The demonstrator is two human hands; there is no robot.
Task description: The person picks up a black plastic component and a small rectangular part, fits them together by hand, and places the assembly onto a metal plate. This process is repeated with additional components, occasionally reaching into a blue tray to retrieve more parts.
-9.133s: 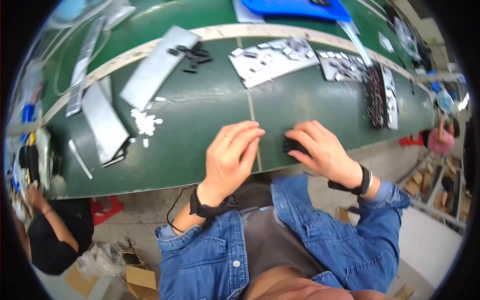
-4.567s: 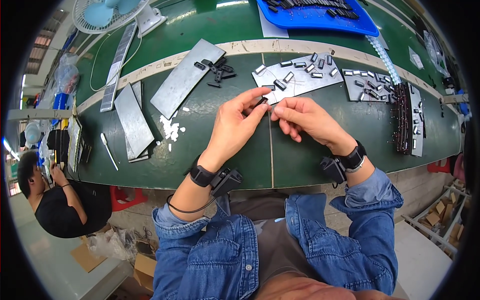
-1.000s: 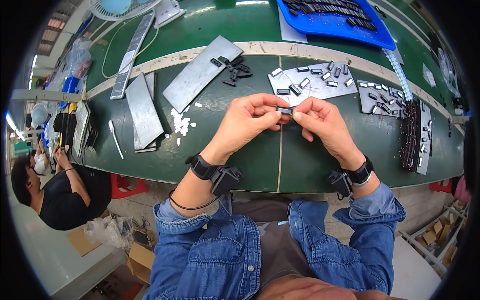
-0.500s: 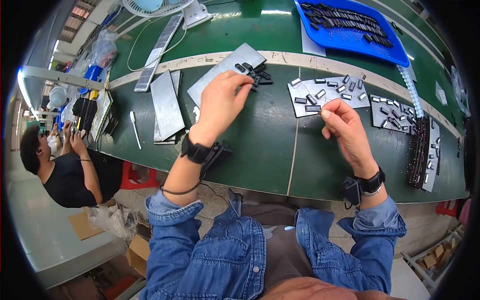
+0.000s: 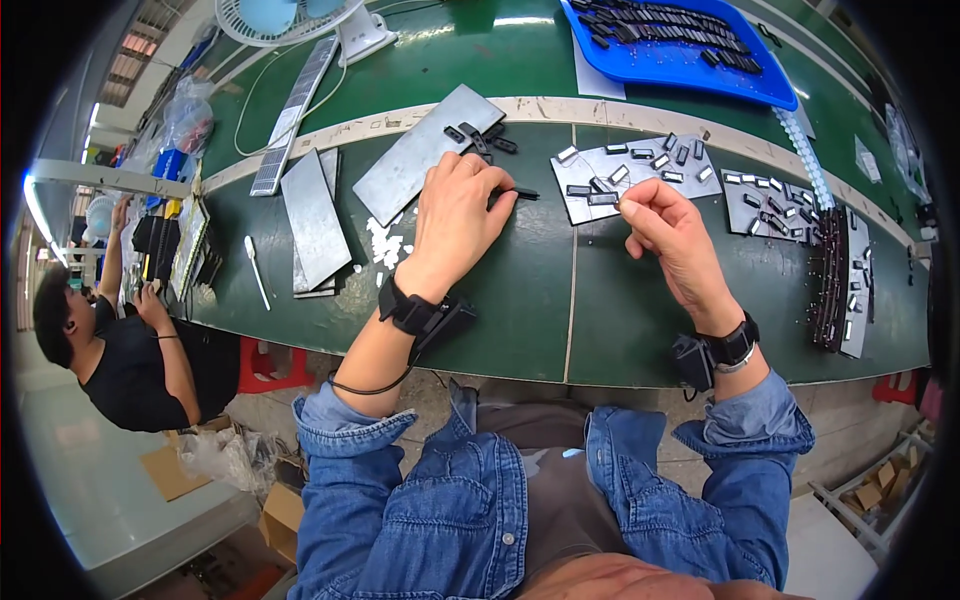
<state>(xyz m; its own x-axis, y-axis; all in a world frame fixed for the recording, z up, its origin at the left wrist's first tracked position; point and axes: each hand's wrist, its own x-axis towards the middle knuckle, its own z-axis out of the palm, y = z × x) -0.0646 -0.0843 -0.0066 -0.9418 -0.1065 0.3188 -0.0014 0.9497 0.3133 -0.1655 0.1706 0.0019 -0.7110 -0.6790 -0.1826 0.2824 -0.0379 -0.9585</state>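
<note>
My left hand [image 5: 458,222] is closed at the fingertips, with a slim black plastic piece [image 5: 524,193] sticking out from between thumb and fingers. Just beyond it, several similar black pieces [image 5: 483,138] lie in a small heap at the edge of a grey metal plate [image 5: 420,145]. On the right, my right hand [image 5: 668,235] pinches the end of a small black rectangular part [image 5: 603,199] with a pale top face. That part is at the near edge of another grey plate [image 5: 590,160], on which several like parts are spread.
Two stacked grey plates [image 5: 316,220] and a white dropper [image 5: 256,268] lie to the left, beside white scraps [image 5: 384,246]. More part-covered plates [image 5: 765,205] stand right. A blue tray [image 5: 690,82] and a fan [image 5: 355,38] are at the back. A co-worker [image 5: 120,345] sits left.
My left hand has come away from the heap toward me, with a black piece now showing at its fingertips. My right hand keeps its pinch at the plate's edge. The co-worker has raised an arm.
</note>
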